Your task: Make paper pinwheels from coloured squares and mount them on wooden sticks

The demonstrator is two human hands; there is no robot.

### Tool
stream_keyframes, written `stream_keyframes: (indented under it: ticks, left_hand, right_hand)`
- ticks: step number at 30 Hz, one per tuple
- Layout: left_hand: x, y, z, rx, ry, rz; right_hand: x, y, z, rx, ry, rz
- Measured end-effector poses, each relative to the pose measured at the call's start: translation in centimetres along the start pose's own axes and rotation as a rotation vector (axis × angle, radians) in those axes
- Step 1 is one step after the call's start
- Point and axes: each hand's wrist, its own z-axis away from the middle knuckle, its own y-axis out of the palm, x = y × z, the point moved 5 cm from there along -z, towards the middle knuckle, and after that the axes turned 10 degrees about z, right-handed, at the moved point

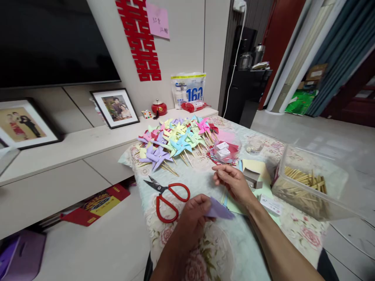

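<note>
My left hand [191, 218] is closed on a lilac paper piece [219, 211], pinched low over the floral tablecloth [295, 228]. My right hand [233, 181] hovers just beyond it with fingers curled in a pinch; whatever it holds is too small to make out. Under the right hand lies a stack of pastel paper squares [258, 183]. Red-handled scissors [166, 195] lie open to the left of my hands. A heap of finished paper pinwheels [175, 142] on sticks covers the far part of the table.
A clear plastic box of wooden sticks [304, 183] stands at the right. A clear round bowl [227, 150] with small white boxes sits behind my right hand. Framed photos [115, 107], a red jar [159, 107] and a dark screen [52, 43] line the low cabinet on the left.
</note>
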Motion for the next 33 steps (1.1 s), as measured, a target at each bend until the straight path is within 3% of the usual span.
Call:
stream_keyframes:
  ticks: [4, 11, 23, 33]
  left_hand:
    - [-1.9, 0.1, -2.5, -0.213, 0.082, -0.098]
    - [-1.6, -0.2, -6.2, -0.23, 0.235, -0.206]
    - [-1.6, 0.1, -5.0, -0.203, 0.243, -0.159]
    - [-1.5, 0.2, -4.7, -0.223, 0.227, -0.156]
  right_hand:
    - [-0.9, -1.7, -0.1, -0.026, 0.044, -0.187]
    - [-1.9, -2.2, -0.5, -0.011, 0.166, -0.195]
    - [-2.8, 0.2, 0.4, 0.145, 0.305, -0.269]
    - [-3.0, 0.1, 0.3, 0.12, 0.318, -0.201]
